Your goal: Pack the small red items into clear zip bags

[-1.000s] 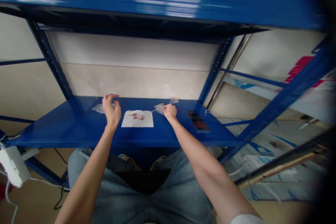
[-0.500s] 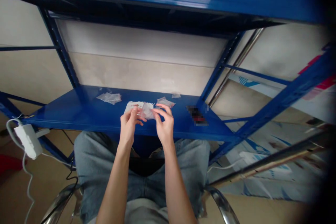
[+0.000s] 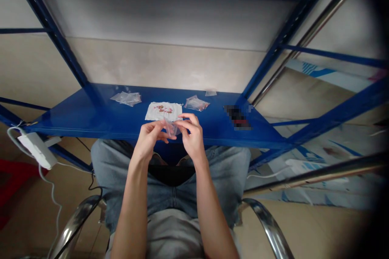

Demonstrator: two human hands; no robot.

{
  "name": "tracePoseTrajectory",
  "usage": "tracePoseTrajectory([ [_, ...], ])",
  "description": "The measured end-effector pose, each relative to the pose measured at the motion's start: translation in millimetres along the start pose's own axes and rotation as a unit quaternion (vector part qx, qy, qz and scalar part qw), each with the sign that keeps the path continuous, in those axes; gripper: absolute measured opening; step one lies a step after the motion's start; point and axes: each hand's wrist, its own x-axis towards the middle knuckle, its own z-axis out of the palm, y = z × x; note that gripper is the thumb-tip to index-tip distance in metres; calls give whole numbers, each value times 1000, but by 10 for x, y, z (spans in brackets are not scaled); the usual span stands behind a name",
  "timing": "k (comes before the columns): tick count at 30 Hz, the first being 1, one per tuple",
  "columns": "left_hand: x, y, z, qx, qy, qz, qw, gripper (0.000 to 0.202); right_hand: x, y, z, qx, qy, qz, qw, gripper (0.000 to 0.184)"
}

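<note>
Just in front of the white paper sheet, a small clear plastic bag hangs between the person's two hands, level with the shelf's front edge from this view. Whether anything is inside it is too hard to tell through the glare and fingers.

The right hand has the bag's upper edge pinched between thumb and forefinger, its other fingers curled loosely. The left hand is half closed, with its fingertips reaching across to the bag's lower side. They seem to touch it, but whether they have real hold of it cannot be told.

A small cluster of red bits lies on the sheet, so not everything there is bagged. Beyond the sheet's right side lies a second clear bag with reddish contents, and past its left side a crumpled clear bag, its contents unclear. A small clear scrap sits further back to the right, near the rear of the blue steel shelf. Well right of the sheet lies a dark object, blurred out and impossible to identify. Below the sheet and hands are the person's denim-clad legs.
</note>
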Motion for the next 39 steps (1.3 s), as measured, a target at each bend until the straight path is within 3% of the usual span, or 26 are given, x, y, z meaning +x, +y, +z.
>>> tracePoseTrajectory([
  [5,-4,-22,-98,27,11,26,999,26,11,-21,-51,34,-28,-2,999,24],
  [11,-33,26,-89,64,35,76,994,24,52,-311,-150,25,74,10,997,28],
  [18,-29,57,6,78,28,86,993,28,12,-558,-141,118,-73,82,987,17],
  [24,-31,53,22,79,15,94,992,33,11,-488,-134,157,-76,112,978,18],
  [30,-32,36,40,87,-43,87,991,24,7,-396,-186,180,-58,142,972,20],
  [39,-78,55,119,150,-42,112,981,25,-9,-458,-244,179,-67,152,970,25],
])
